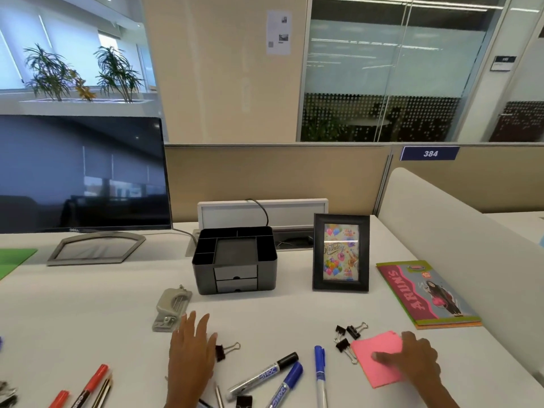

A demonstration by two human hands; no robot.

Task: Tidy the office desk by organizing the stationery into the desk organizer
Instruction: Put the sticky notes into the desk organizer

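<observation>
Right hand (418,360) grips the pink note pad (374,346) at its right edge, with the thumb on top. Left hand (191,348) is flat over the white desk (88,304) with straight fingers and holds nothing, just beside a binder clip (228,349). Black organizer (235,260) stands farther back, between a hole punch (172,309) and a photo frame (341,251).

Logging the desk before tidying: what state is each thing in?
Black plastic desk organizer: top compartments look empty, both drawers shut.
Dark flat monitor: screen off.
Black picture frame: standing upright.
Black-capped silver marker: capped, lying flat.
Pink sticky-note pad: flat, right hand on it.
Left hand: fingers straight, holding nothing.
</observation>
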